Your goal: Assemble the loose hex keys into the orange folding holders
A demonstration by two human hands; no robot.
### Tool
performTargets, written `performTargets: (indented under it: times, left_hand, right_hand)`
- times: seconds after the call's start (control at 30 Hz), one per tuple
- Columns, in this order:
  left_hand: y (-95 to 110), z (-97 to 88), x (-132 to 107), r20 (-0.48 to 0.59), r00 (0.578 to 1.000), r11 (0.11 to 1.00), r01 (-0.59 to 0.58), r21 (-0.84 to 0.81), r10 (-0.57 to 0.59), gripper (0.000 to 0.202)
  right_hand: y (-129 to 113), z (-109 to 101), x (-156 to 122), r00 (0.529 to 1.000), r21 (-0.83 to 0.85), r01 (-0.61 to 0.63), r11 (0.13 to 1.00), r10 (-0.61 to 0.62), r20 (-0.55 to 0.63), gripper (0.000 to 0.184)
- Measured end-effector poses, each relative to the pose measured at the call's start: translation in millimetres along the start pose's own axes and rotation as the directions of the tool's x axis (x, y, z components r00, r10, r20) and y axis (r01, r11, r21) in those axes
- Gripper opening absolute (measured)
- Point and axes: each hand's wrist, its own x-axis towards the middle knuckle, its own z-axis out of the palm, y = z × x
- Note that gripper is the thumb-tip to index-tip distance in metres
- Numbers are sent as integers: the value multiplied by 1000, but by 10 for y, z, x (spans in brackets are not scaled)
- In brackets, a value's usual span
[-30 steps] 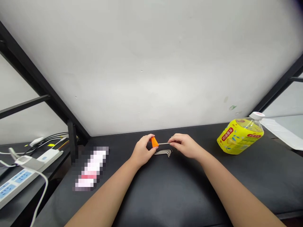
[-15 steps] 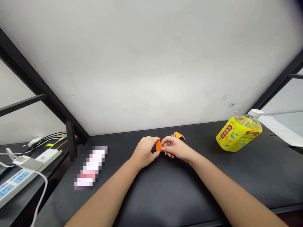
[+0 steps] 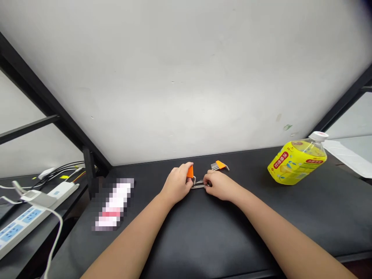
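My left hand (image 3: 177, 185) is closed on a small orange hex-key holder (image 3: 190, 171) just above the black table (image 3: 203, 232). My right hand (image 3: 218, 185) is low beside it, fingers pinched over loose silver hex keys (image 3: 199, 185) that lie on the table between the two hands. A second orange holder with several silver hex keys in it (image 3: 218, 166) lies on the table just behind my right hand, untouched.
A yellow drink bottle with a white cap (image 3: 298, 159) lies on its side at the right. A blurred white-and-pink object (image 3: 114, 204) lies left of my hands. White power strips (image 3: 26, 217) and cables sit on the far-left table. A white wall rises behind.
My right hand slid in from the right to meet the left, then dropped onto the loose hex keys. The second orange holder behind it came into view.
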Motion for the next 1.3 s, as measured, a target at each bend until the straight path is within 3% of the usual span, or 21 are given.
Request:
performTargets:
  times: [0.13,0.33,0.73,0.83,0.97,1.1,1.3]
  left_hand:
    - [1,-3,1,-13,999,999,45,-29,-46,55]
    - [-26,15,1,-23,993,987,113,-113,-117,52]
    - [-98,88,-2,-70,984,947,138,-290,-164,47]
    - [-101,92,0,-53,983,941,152,-302,-176,46]
    - [-96,76,5,-26,978,942,192,-276,-207,46]
    - [-80,54,9,-24,977,953,200,-229,-211,45]
    - [-56,27,6,-41,985,975,159,-154,-167,46]
  right_hand:
    - [-116,14,-27,998,-171,-60,983,62,5,7]
    - [-178,8,-24,1000,-362,-1,932,-4,-15,14]
    - [-223,-15,-36,992,-410,89,907,-116,-40,15]
    - [-161,-48,-37,988,-315,75,946,-112,-102,13]
    - [-10,-132,-28,980,-5,88,996,-87,-179,12]
    - [74,-159,-9,966,243,144,959,-83,-244,11]
    - [51,-92,4,976,470,135,873,-34,-217,13]
